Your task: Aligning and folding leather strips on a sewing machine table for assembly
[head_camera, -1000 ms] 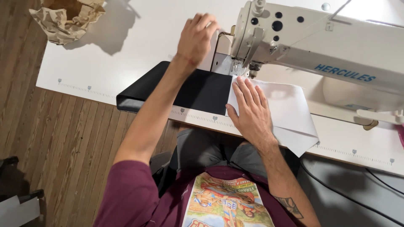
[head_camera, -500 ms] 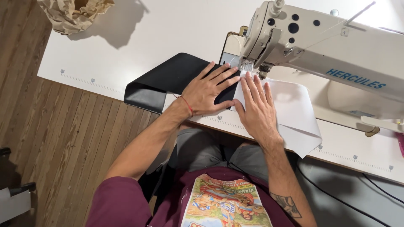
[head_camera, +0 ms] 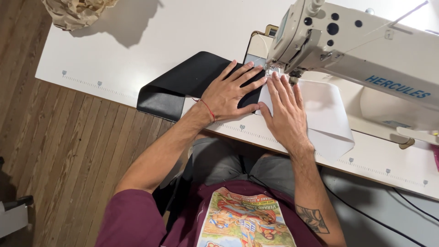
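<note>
My left hand (head_camera: 231, 91) lies flat with fingers spread on a black strip of material (head_camera: 183, 84), just left of the needle of a white sewing machine (head_camera: 347, 45). My right hand (head_camera: 286, 112) presses flat on a white sheet of material (head_camera: 327, 114) that joins the black strip under the machine's head. Both sets of fingertips sit close to the presser foot (head_camera: 292, 77). The black strip folds over at the table's front edge. Neither hand grips anything.
A white worktable (head_camera: 137, 45) carries the machine. Crumpled brown paper (head_camera: 75, 11) sits at the far left corner. Wooden plank floor (head_camera: 59, 151) lies on the left. A dark cable (head_camera: 366, 215) runs below the table's right side.
My left hand came down from the back of the machine onto the black strip beside the needle. My right hand stayed on the white sheet. The camera view shifted slightly.
</note>
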